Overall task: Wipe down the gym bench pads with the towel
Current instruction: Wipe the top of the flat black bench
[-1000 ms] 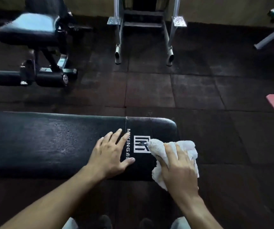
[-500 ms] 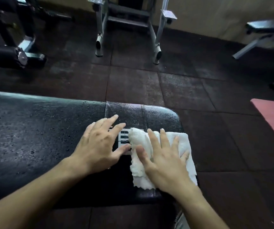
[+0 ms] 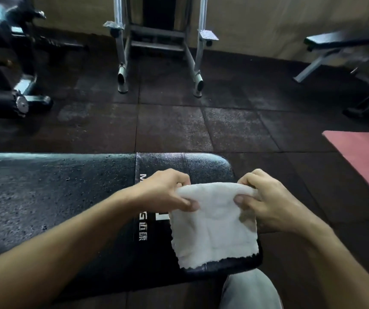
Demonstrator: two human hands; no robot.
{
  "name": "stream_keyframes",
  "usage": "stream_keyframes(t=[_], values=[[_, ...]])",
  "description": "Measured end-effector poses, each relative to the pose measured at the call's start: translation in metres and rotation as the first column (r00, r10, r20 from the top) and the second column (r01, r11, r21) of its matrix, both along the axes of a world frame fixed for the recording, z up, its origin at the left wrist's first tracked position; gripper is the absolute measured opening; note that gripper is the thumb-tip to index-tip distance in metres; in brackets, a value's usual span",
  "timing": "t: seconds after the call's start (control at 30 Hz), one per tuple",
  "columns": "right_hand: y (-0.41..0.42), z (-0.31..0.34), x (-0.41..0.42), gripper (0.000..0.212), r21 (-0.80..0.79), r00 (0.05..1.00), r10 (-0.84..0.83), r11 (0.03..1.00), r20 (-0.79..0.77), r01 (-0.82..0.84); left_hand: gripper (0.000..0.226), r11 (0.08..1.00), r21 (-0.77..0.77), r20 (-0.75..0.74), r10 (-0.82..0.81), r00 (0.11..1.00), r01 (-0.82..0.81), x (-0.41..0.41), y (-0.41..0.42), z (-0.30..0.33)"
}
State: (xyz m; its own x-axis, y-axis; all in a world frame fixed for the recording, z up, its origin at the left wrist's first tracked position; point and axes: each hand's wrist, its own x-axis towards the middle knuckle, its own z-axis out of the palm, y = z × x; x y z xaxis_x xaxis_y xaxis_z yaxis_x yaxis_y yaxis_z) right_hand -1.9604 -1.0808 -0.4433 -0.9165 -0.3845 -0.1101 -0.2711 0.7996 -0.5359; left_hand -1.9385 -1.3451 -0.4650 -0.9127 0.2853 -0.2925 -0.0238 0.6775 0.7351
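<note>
The floor point(image 3: 174, 128) of dark rubber tiles fills most of the view, running back to a pale wall. Across the lower half lies the counter point(image 3: 56, 197), a long black padded bench whose speckled top runs from the left edge to a rounded end at right of centre; white lettering is printed across it near that end, partly hidden by the left forearm. Behind it, at the far wall, stands a metal rack point(image 3: 159, 43) with two tube feet on the floor. A black machine point(image 3: 5, 70) with a padded seat and roller pads sits at the far left, and a second bench point(image 3: 339, 45) on pale legs stands at the far right. A red mat point(image 3: 364, 159) lies on the floor at the right edge, well apart from the counter. A grey trouser leg point(image 3: 248, 291) shows at the bottom, just beside the counter's near edge.

The towel point(image 3: 214, 226), white and folded, hangs over the counter's right end, its lower fringe reaching close to the near edge. The left hand point(image 3: 163, 190) pinches the towel's upper left corner, thumb on the near face, fingers curled behind. The right hand point(image 3: 266, 201) has the same grip on the upper right corner, thumb in front, fingers curled over the top edge, so the top edge is stretched between the two hands.
</note>
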Motion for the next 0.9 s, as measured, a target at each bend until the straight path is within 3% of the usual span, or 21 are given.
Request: stream_keyframes(t=[0.07,0.1,0.2,0.27,0.4,0.47,0.6,0.73,0.83,0.9], values=[[0.015,0.023,0.016,0.007,-0.175,0.998,0.048,0.984,0.049,-0.038,0.027,0.936,0.352,0.035,-0.036,0.999,0.022,0.014,-0.01,0.013],[0.021,0.034,0.026,0.009,-0.232,0.996,0.073,0.971,0.06,-0.057,0.027,0.892,0.45,0.014,-0.054,0.998,0.042,0.022,-0.013,0.022],[0.034,0.059,0.04,0.019,-0.347,0.998,0.06,0.937,0.029,-0.046,0.027,0.834,0.548,-0.056,-0.046,0.997,0.069,0.039,-0.01,0.038],[0.035,0.062,0.036,0.019,-0.378,0.998,-0.024,0.925,0.056,0.043,0.029,0.792,0.61,0.024,0.019,1.0,-0.029,0.038,-0.006,0.039],[0.027,0.02,0.006,0.025,-0.112,0.994,-0.093,0.989,0.06,0.099,0.025,0.881,0.417,0.196,0.154,0.969,-0.224,0.023,0.003,0.007],[0.02,-0.012,-0.003,0.027,-0.083,0.984,-0.153,0.984,0.086,0.16,0.017,0.93,0.247,0.217,0.221,0.951,-0.272,0.019,0.007,-0.016],[0.006,-0.044,0.0,0.029,-0.068,0.958,-0.285,0.956,0.02,0.286,0.021,0.973,-0.02,-0.02,0.23,0.973,-0.23,0.009,0.005,-0.032],[-0.011,-0.041,0.02,0.045,0.084,0.932,-0.297,0.944,-0.207,0.319,0.029,0.94,-0.235,-0.272,0.182,0.945,-0.248,0.011,0.006,-0.033],[-0.04,-0.034,0.05,0.05,0.086,0.933,-0.211,0.966,-0.29,0.245,0.029,0.932,-0.219,-0.464,0.159,0.871,-0.287,0.023,-0.001,-0.03],[-0.056,-0.034,0.061,0.059,0.175,0.963,-0.192,0.958,-0.189,0.226,0.031,0.938,-0.219,-0.427,0.157,0.89,-0.27,0.026,-0.012,-0.029]])
